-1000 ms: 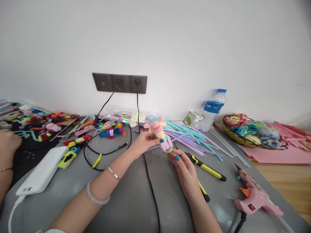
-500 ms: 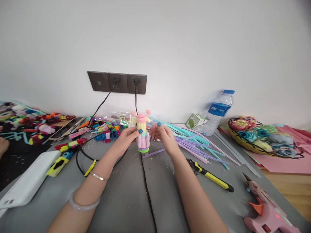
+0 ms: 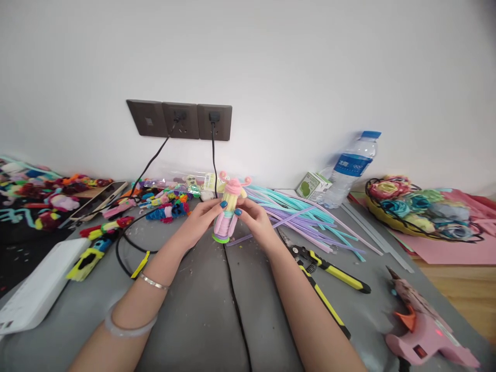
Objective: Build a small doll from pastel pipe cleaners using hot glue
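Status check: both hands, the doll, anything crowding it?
Left hand and right hand grip pipe-cleaner doll, upright. Black cable runs under it. Pliers nearby.

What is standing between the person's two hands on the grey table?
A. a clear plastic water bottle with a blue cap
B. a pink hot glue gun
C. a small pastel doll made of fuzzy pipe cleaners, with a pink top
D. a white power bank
C: the left hand and right hand pinch the small pastel pipe-cleaner doll upright from both sides, its green base on the grey table.
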{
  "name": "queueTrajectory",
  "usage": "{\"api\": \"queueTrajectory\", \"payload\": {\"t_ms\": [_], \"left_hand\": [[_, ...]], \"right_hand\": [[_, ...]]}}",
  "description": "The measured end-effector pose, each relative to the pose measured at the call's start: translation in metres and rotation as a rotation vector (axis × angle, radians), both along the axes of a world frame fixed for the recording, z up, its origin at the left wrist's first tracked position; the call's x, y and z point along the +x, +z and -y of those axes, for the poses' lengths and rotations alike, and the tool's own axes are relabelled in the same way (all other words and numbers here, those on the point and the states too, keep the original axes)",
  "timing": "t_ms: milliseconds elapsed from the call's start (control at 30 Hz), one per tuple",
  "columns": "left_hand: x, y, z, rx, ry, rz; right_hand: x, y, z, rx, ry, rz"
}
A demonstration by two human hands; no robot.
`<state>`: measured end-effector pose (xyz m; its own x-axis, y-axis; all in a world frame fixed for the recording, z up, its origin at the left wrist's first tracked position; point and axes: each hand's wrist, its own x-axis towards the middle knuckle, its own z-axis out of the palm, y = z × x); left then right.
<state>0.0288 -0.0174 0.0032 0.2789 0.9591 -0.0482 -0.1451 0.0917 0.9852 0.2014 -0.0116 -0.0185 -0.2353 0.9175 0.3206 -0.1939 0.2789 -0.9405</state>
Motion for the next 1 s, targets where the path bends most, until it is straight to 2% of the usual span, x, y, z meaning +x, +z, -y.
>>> {"api": "queueTrajectory", "payload": {"t_ms": [167,300,400,467,600,700,867,1000], "left_hand": [[0.001,-0.003,0.000,0.104,-0.005,-0.026],[0.001,-0.006,-0.001,0.123,-0.017,-0.045],[-0.002,-0.004,-0.003,0.108,-0.054,-0.007],[-0.005,-0.003,-0.005,0.128,-0.073,0.007],[-0.008,-0.006,-0.008,0.202,0.003,-0.044],[-0.001,-0.010,-0.007,0.183,0.098,-0.032],[0.013,-0.013,-0.002,0.150,0.216,0.015],[0.016,-0.012,-0.002,0.131,0.318,0.062]], "right_hand": [[0.000,-0.002,0.000,-0.046,-0.004,-0.008],[-0.002,-0.007,-0.001,-0.107,-0.003,-0.052],[-0.003,-0.009,-0.003,-0.157,-0.011,-0.200],[-0.003,-0.009,-0.006,-0.187,-0.076,-0.344],[0.002,-0.007,-0.011,-0.208,-0.237,-0.520],[0.004,-0.006,-0.013,-0.184,-0.299,-0.568],[0.003,-0.006,-0.014,-0.165,-0.317,-0.568],[0.004,-0.007,-0.013,-0.186,-0.279,-0.552]]}}
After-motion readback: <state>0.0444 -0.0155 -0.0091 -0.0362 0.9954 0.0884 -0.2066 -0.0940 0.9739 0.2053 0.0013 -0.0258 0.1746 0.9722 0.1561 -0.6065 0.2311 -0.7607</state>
